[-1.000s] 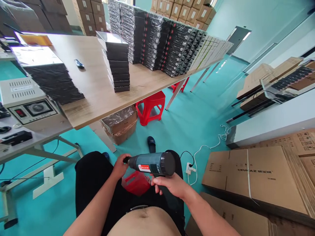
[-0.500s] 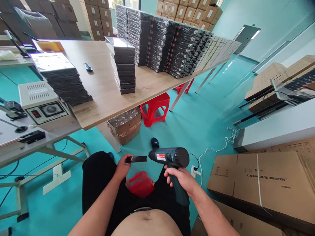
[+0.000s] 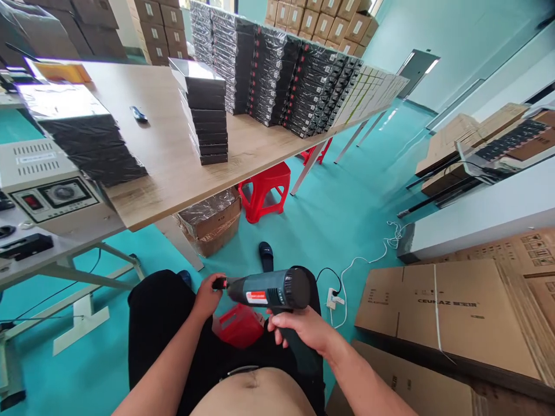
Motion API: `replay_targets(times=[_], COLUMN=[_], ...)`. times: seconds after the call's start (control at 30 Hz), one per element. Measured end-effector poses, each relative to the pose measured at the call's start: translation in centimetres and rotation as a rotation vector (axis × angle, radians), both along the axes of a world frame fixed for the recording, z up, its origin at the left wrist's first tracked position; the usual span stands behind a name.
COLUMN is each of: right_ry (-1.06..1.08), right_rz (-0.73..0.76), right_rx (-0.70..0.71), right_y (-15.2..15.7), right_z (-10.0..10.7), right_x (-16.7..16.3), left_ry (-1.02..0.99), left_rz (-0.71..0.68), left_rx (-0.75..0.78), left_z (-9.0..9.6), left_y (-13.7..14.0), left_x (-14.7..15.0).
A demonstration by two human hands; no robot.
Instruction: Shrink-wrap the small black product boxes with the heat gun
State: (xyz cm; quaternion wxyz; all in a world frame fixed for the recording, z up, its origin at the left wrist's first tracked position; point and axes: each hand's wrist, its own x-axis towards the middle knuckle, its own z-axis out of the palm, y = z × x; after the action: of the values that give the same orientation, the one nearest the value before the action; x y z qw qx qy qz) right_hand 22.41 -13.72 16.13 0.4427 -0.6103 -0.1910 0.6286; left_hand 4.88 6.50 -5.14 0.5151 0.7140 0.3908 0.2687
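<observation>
My right hand [image 3: 295, 326] is wrapped round the handle of a dark green heat gun [image 3: 271, 289], its nozzle pointing left. In front of the nozzle, my left hand [image 3: 208, 297] is closed on a small black box [image 3: 219, 283] with a bit of red on it. Most of that box is hidden by the fingers and the nozzle, and I cannot tell whether the nozzle touches it. Below the heat gun, a red plastic container [image 3: 238, 326] is between my legs.
Stacks of black film-wrapped boxes [image 3: 273, 75] line the wooden table [image 3: 169, 190], with a shorter stack [image 3: 208, 121] near its edge. A red stool [image 3: 266, 190] stands underneath. Large cartons [image 3: 433, 318] are at right, beside a white power strip [image 3: 333, 300]. A control-box machine [image 3: 52, 185] stands left.
The heat gun has moved left, its nozzle now over the black box that showed in front of it before. My left hand still grips the box. The view has shifted slightly right.
</observation>
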Motion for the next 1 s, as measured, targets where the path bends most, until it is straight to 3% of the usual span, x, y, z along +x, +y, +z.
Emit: replay_targets(times=[0.07,0.2,0.27,0.43,0.6,0.7,0.83,1.0], right_ry=[0.043,-0.001,-0.038,-0.024,-0.076,-0.062,0.043,-0.041], right_rz=[-0.005,-0.269,-0.329,-0.21,-0.262,-0.133,-0.005,-0.169], right_rx=[0.044,0.021,-0.025,-0.024,-0.028,-0.054,0.047,0.001], right_y=[0.1,0.6,0.4,-0.8,-0.8,-0.7,0.4,1.4], right_z=[-0.3,-0.6,-0.4,-0.2,-0.6,-0.3,0.0,0.2], right_x=[-0.5,0.2,1.3,2.4,2.1,1.4,-1.2,-1.0], left_ry=[-0.018,0.022,0.046,0.027,-0.014,-0.038,-0.08,-0.069], left_rz=[0.02,0.077,0.1,0.11,0.074,0.074,0.074,0.178], left_rx=[-0.036,-0.076,-0.095,-0.106,-0.1,-0.085,-0.09,-0.172], left_z=[0.3,0.6,0.7,0.8,0.6,0.2,0.5,1.4], left_y=[0.0,0.0,0.1,0.1,0.1,0.2,0.1,0.0], left_x=[0.1,-0.2,-0.4,-0.3,-0.2,-0.2,0.1,-0.4])
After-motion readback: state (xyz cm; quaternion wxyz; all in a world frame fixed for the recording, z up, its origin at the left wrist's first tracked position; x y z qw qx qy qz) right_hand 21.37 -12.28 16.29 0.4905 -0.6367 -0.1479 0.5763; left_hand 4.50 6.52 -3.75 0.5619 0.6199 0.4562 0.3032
